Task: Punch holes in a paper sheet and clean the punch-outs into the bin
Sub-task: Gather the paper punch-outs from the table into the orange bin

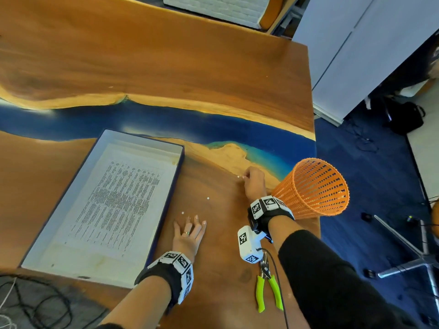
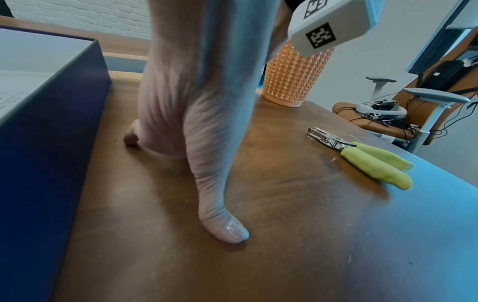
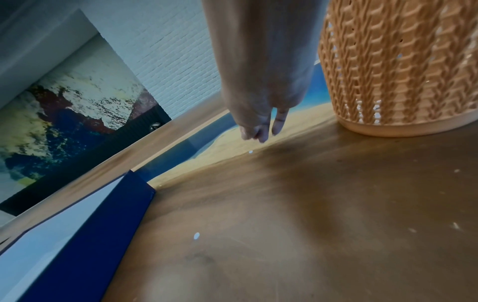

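Left hand lies flat on the table, fingers straight, holding nothing. Right hand beside the orange bin, fingertips pinched together low over the table next to a punch-out; can't tell if one is gripped. Two more punch-outs loose between the hands. Paper sheet in the blue box. Hole punch lies untouched at near edge.

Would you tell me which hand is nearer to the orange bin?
Right. The right hand is just left of the bin, pinching at punch-outs. The left hand rests flat on the table farther away, beside the box.
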`<state>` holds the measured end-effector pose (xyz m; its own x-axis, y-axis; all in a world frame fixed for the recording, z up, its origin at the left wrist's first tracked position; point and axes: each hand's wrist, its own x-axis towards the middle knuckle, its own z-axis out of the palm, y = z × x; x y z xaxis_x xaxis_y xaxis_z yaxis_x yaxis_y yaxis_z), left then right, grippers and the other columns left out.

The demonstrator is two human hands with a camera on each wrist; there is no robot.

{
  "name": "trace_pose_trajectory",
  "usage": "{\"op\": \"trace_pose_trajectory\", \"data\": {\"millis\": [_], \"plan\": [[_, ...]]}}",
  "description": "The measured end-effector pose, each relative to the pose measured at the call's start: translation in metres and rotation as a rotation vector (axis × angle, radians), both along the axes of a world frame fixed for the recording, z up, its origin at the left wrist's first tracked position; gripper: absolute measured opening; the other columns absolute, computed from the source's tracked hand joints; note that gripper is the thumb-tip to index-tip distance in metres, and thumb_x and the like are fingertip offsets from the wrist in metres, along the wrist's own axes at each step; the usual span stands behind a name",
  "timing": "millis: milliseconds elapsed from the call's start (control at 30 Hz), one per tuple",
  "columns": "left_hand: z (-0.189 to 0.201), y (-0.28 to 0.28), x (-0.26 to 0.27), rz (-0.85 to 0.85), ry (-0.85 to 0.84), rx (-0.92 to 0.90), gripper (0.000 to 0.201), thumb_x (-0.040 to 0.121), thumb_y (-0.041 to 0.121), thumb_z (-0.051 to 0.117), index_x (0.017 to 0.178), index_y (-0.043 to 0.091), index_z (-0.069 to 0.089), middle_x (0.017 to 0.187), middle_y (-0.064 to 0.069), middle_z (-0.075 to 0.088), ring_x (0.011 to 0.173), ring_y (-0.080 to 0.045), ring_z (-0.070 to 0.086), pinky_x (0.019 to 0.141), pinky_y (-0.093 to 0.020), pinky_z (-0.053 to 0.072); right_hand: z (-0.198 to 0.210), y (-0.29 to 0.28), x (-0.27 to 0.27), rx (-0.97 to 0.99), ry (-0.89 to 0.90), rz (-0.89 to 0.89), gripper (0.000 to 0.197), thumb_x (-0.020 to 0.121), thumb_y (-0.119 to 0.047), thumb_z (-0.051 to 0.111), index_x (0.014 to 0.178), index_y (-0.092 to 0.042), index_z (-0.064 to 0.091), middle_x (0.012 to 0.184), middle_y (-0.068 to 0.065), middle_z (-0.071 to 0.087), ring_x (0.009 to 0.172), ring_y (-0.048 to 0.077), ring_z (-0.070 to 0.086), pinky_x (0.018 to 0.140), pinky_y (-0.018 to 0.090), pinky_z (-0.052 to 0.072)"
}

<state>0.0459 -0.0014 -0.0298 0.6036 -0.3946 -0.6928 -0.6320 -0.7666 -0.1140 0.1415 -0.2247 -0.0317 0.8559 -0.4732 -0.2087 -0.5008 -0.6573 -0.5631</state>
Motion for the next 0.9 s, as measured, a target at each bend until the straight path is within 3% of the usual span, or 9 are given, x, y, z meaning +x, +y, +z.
{"op": "trace_pose_trajectory", "data": {"millis": [100, 233, 400, 567, 900], "plan": [[-0.002, 0.002, -0.001, -0.012, -0.004, 0.006, 0.100, 0.088, 0.013, 0.061, 0.148, 0.010, -0.018, 0.158, -0.015, -0.011, 0.147, -0.035, -0.004, 0.114, -0.060, 0.012, -0.007, -0.001, -0.001, 0.011, 0.034, 0.041, 0.018, 0.088, 0.003, 0.053, 0.094, -0.006, 0.067, 0.096, 0.014, 0.066, 0.088, 0.025, 0.061, 0.081, 0.037, 0.051], [-0.006, -0.001, 0.000, 0.009, -0.004, 0.000, 0.085, 0.094, 0.006, 0.047, 0.149, 0.012, -0.018, 0.158, -0.013, -0.011, 0.147, -0.035, -0.006, 0.115, -0.061, 0.010, -0.016, 0.002, -0.001, -0.006, 0.032, 0.059, 0.020, 0.089, 0.001, 0.053, 0.107, -0.001, 0.062, 0.102, 0.012, 0.063, 0.090, 0.018, 0.057, 0.077, 0.029, 0.044], [-0.007, -0.007, 0.002, 0.014, 0.021, 0.030, 0.082, 0.094, 0.006, 0.041, 0.148, 0.013, -0.019, 0.158, -0.014, -0.013, 0.146, -0.038, -0.008, 0.113, -0.064, 0.008, -0.023, -0.001, 0.007, 0.006, 0.005, 0.012, 0.013, 0.090, -0.001, 0.055, 0.101, -0.003, 0.062, 0.102, 0.014, 0.066, 0.088, 0.020, 0.058, 0.076, 0.030, 0.044], [-0.008, -0.008, 0.004, 0.026, 0.034, 0.032, 0.083, 0.094, 0.006, 0.042, 0.148, 0.014, -0.020, 0.158, -0.014, -0.015, 0.145, -0.039, -0.010, 0.112, -0.065, 0.007, -0.025, -0.004, 0.008, -0.046, -0.018, 0.073, 0.010, 0.088, -0.006, 0.060, 0.094, -0.002, 0.066, 0.099, 0.015, 0.066, 0.094, 0.028, 0.061, 0.078, 0.033, 0.047], [-0.005, -0.007, 0.003, 0.013, 0.038, 0.022, 0.083, 0.093, 0.003, 0.042, 0.148, 0.012, -0.019, 0.158, -0.016, -0.013, 0.146, -0.040, -0.008, 0.112, -0.066, 0.007, -0.025, -0.007, 0.012, -0.097, -0.005, 0.148, 0.011, 0.089, -0.009, 0.059, 0.091, -0.003, 0.067, 0.095, 0.013, 0.064, 0.087, 0.024, 0.057, 0.078, 0.037, 0.048]]}}
